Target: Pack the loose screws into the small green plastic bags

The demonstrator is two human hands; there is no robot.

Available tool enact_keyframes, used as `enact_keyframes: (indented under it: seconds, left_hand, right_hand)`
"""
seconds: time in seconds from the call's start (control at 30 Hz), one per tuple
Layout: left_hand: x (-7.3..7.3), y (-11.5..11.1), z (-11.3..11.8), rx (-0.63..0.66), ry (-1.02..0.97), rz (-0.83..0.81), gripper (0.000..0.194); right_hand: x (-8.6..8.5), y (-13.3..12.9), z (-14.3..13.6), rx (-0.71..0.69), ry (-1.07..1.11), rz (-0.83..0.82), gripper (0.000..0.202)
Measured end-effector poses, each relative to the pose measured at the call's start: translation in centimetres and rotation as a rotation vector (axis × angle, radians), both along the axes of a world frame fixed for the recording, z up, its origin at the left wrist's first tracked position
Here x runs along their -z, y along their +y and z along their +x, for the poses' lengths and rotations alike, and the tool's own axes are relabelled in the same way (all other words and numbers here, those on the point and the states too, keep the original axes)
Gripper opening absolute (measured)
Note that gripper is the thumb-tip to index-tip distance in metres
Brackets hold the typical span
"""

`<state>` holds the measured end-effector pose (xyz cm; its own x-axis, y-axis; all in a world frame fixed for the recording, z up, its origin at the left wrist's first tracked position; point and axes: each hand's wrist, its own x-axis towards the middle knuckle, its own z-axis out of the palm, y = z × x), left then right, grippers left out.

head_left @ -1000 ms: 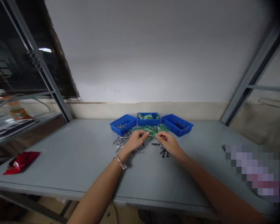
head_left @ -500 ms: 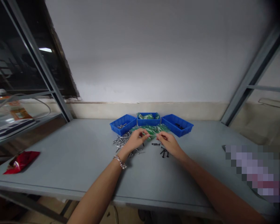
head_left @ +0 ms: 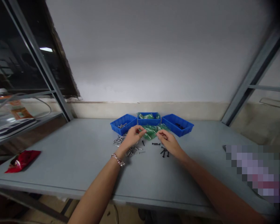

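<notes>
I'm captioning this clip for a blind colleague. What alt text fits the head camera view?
Two bare hands meet over small green packets on a grey table: the left hand beside a pile of silver screws, the right hand near a few black screws. Three blue trays stand behind, and a red pouch lies far left.

three blue bins [head_left: 151, 122] behind, silver screws [head_left: 121, 140] left, bare table [head_left: 67, 155] elsewhere

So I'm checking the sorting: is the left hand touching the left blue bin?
Apart. The head view shows grey table between the left hand and the left blue bin.
</notes>
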<state>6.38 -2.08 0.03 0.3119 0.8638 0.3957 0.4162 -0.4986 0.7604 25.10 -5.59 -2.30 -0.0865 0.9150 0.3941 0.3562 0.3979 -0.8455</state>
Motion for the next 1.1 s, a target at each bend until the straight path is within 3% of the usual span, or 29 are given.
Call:
enact_keyframes:
  seconds: [0.1, 0.3, 0.4, 0.53, 0.73, 0.8, 0.87, 0.97, 1.03, 1.1]
  left_hand:
    - [-0.6, 0.7, -1.4, -0.205, -0.027, 0.084, 0.019]
    - [-0.9, 1.7, -5.0, -0.705, 0.129, 0.284, 0.019]
    - [-0.5, 2.1, -6.2, -0.812, 0.207, 0.258, 0.021]
    - [0.1, 2.4, -6.6, -0.839, 0.312, 0.169, 0.021]
    - [0.0, 2.4, -6.4, -0.817, 0.379, 0.121, 0.024]
    - [-0.4, 2.1, -6.1, -0.746, 0.388, 0.153, 0.024]
    - [-0.9, 1.6, -5.6, -0.534, 0.429, 0.153, 0.019]
    - [-1.4, 0.5, -4.5, -0.109, 0.510, 0.009, 0.011]
    - [-1.5, -0.1, -4.0, 0.028, 0.564, -0.095, 0.009]
    - [-1.6, -0.5, -3.8, 0.065, 0.626, -0.155, 0.008]
  right_hand:
    - [0.2, 0.0, 0.1, 0.029, -0.035, 0.009, 0.020]
    - [-0.1, -0.3, 0.0, 0.034, -0.124, 0.048, 0.015]
    - [-0.3, -0.5, -0.1, 0.039, -0.145, 0.069, 0.014]
    - [-0.4, -0.5, -0.2, 0.049, -0.160, 0.082, 0.013]
    - [-0.3, -0.6, -0.1, 0.058, -0.192, 0.073, 0.013]
    - [-0.4, -0.6, -0.1, 0.060, -0.197, 0.079, 0.013]
    - [-0.4, -0.6, -0.1, 0.066, -0.199, 0.088, 0.013]
    - [-0.6, -0.7, -0.2, 0.070, -0.206, 0.095, 0.014]
    - [-0.7, -0.8, -0.2, 0.071, -0.213, 0.100, 0.014]
    - [-0.8, -0.8, -0.2, 0.072, -0.220, 0.105, 0.013]
